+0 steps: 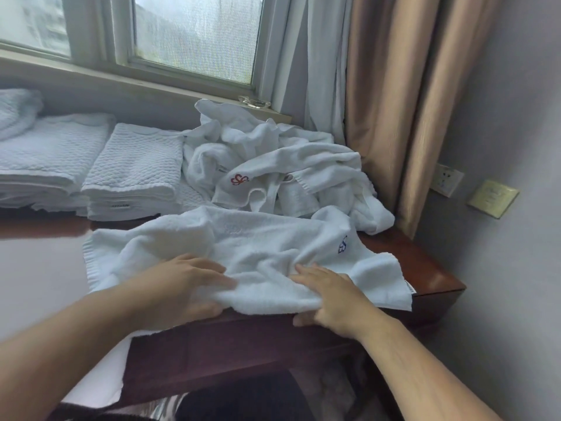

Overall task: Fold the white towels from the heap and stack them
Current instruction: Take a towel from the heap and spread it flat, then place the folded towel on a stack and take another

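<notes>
The towel (258, 247) lay spread out and a bit crumpled on the table (425, 268), right under both hands. The left hand (188, 287) held its near edge, with fingers almost straight on top and the thumb tucked below. The right hand (331, 296) held the same edge the same way. Just past the hands sat the heap (282, 165) of white towels. Past the left hand stood the stack (133, 171) of folded ones. Far beyond the hands was the window (194, 34), and past the right hand hung the curtain (394, 101)

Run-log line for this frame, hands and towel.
towel: spread, rumpled, on table | left hand: pinches near edge | right hand: pinches near edge | heap: behind towel | folded stack: left of heap
</notes>
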Motion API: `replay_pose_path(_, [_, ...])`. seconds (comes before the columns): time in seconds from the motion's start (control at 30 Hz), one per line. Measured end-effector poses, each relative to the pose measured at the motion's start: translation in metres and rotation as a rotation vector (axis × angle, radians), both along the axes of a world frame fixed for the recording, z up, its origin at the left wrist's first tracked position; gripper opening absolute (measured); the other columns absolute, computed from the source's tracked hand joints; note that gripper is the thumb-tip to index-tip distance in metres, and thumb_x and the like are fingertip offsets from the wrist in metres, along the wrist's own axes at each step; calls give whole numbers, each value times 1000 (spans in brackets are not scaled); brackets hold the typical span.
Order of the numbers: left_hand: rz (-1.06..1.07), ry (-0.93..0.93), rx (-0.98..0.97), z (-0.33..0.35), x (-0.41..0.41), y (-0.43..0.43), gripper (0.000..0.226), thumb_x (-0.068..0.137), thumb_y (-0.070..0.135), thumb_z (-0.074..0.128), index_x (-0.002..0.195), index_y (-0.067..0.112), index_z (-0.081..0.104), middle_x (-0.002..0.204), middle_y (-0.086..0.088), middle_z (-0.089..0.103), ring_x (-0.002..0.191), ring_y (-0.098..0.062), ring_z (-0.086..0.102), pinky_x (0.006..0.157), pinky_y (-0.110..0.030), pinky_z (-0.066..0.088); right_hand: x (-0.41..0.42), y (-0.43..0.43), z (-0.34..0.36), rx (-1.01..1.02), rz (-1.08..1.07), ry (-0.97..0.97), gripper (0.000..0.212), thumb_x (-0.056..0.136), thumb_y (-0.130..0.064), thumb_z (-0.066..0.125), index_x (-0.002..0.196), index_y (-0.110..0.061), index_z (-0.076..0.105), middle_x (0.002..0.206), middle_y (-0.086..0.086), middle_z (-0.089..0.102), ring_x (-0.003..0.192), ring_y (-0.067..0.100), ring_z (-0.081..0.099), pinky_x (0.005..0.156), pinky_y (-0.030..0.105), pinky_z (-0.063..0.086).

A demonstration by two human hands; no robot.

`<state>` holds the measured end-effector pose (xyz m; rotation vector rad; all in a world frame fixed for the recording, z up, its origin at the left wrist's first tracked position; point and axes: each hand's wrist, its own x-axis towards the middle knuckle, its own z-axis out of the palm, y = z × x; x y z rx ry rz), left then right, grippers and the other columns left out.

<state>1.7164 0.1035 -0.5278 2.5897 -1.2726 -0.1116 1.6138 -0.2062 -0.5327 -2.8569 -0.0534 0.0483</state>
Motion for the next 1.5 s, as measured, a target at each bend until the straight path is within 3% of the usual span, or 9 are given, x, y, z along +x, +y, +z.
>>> replay_pose_path(0.13, [148,-108,-149,-2,-12,-1,21,100,49,47,114,43,61,116,23,62,116,-7,57,97,-30,44,-9,6,-12,136,31,-164,60,77,-47,83,133,-46,61,145,-26,52,136,-11,33,117,26,28])
replay_pose_path(0.27, [264,-54,-289,5,-17,0,19,99,52,46,92,34,48,88,12,59,90,-19,59,78,-38,47,-8,29,-6,300,-36,-362,30,84,-64,67,85,-35,62,79,-16,67,76,4,62,65,22,44])
replay_pose_path(0.5, [441,-44,264,10,-17,66,114,45,95,46,146,44,31,152,8,29,141,-23,26,115,-45,24,12,23,8,-209,-39,-102,109,46,-102,46,141,-49,46,156,-13,23,147,17,19,120,44,22])
replay_pose_path(0.73, [353,-55,-184,15,-39,65,21,94,48,62,91,27,61,93,8,67,92,-18,63,81,-36,47,7,35,-2,229,40,-188,41,63,-80,63,90,-49,63,85,-26,68,83,-5,63,73,14,49])
replay_pose_path(1.0, [476,599,-235,95,-26,71,71,67,75,70,108,17,75,103,-3,77,98,-22,73,96,-43,54,34,59,106,98,78,442,53,65,-67,79,104,-31,76,98,-6,78,94,17,73,94,39,57])
replay_pose_path(1.2, [421,1019,-51,121,5,76,81,57,45,86,122,0,67,118,-22,70,106,-35,67,105,-51,48,76,94,134,-164,114,655,63,62,-50,90,114,-19,74,105,4,77,100,26,73,96,45,57])
replay_pose_path(1.3, [517,777,-44,111,22,65,67,69,35,85,126,6,64,116,-15,72,106,-33,69,93,-42,56,100,99,123,-462,-27,211,63,74,-49,84,123,-19,60,122,3,66,115,27,61,99,39,50])
replay_pose_path(1.37, [649,172,123,94,31,57,59,81,36,79,130,11,57,124,-10,64,114,-31,62,91,-38,52,104,108,103,-699,-190,-285,56,87,-41,72,131,-16,49,129,9,55,121,31,52,100,42,44])
replay_pose_path(1.5, [684,-334,-4,74,31,45,24,90,24,55,114,22,57,121,-7,58,110,-30,55,88,-41,49,104,138,51,-309,-30,-434,16,95,-36,58,98,-21,60,102,4,67,98,29,62,80,38,46])
